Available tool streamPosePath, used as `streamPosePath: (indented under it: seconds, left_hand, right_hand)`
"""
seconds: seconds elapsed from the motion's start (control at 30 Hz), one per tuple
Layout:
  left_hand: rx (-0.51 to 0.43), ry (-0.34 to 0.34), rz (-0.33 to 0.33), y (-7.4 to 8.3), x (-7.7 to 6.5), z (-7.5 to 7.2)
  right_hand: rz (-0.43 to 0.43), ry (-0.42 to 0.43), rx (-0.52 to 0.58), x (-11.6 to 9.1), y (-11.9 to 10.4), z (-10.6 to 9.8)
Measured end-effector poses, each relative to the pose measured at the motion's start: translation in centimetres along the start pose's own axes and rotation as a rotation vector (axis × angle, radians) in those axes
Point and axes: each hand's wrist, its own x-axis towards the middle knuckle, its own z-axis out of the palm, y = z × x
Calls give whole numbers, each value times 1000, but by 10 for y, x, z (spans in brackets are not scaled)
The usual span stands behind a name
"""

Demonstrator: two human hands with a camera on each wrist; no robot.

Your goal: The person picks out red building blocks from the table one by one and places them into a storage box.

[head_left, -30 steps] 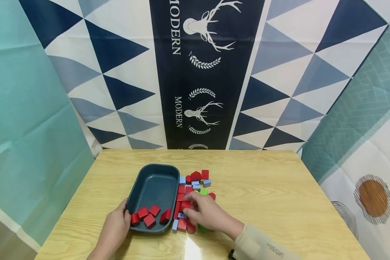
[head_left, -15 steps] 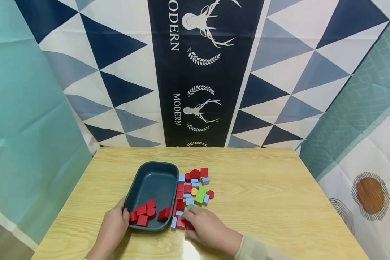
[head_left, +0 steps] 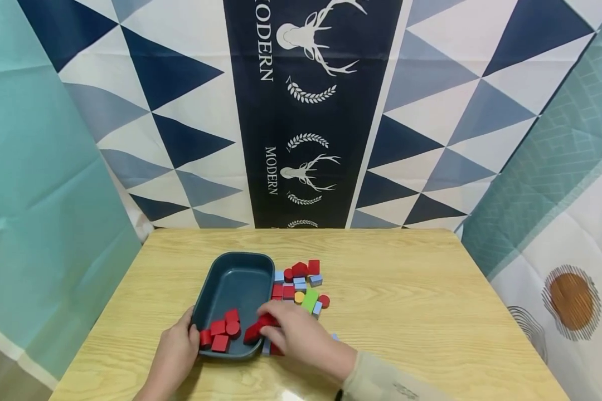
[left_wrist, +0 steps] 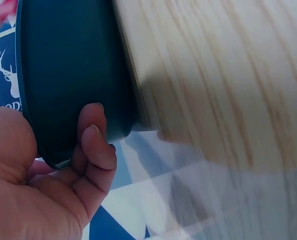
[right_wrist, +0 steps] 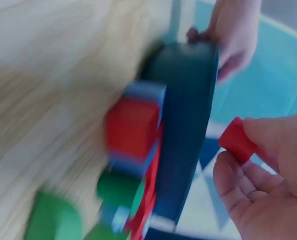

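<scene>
At the bottom of the head view, the left hand grips the near left corner of the dark teal tray, fingers curled over its rim; the left wrist view shows those fingers wrapped against the tray's outer wall. Just right of it, low in the frame, the right hand pinches a small red cylinder block between thumb and fingertips, holding it over the tray's near right rim; the right wrist view shows the block clamped at its end, a plain matte red peg with a flat round face. A beige sleeve covers that forearm.

Inside the tray's near end lie several red blocks. Beside the tray's right wall, toward the middle of the frame, a loose heap of blocks sits on the light wooden table: red ones, pale blue ones, a green bar and a small orange disc.

Farther back, filling the upper half of the frame, hangs a cloth backdrop of navy and grey triangles, with a dark centre band printed with white stag heads, laurel sprigs and the word "MODERN" running vertically.
</scene>
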Motion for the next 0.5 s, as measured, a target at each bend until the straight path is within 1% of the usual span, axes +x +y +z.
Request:
streamPosePath:
  seconds: [0.07,0.17,0.2,0.27,0.37,0.43,0.5]
  left_hand:
    - [6,3,8,-1,1,1]
    - [12,-2,12,-1,1,2]
    - [15,-3,11,0,2,2]
    - [14,-9,1,0,2,2]
    - [10,-12,-8,-1,2,2]
    - [5,-9,-8,-1,1,2]
    - [1,-3,0,-3,1,1]
  right_hand:
    - [-56,-17,-68,11,-11,9]
    - [-112,-52,-174,22,-16,22]
    - [-128,-58,-196,24,-15,24]
    - [-143,-60,-196,24,-13,25]
    - [-125,-1,-160,13,-8,21]
    - [-78,44,-133,1,-3,19]
    - [-19,40,-132,-11,2,18]
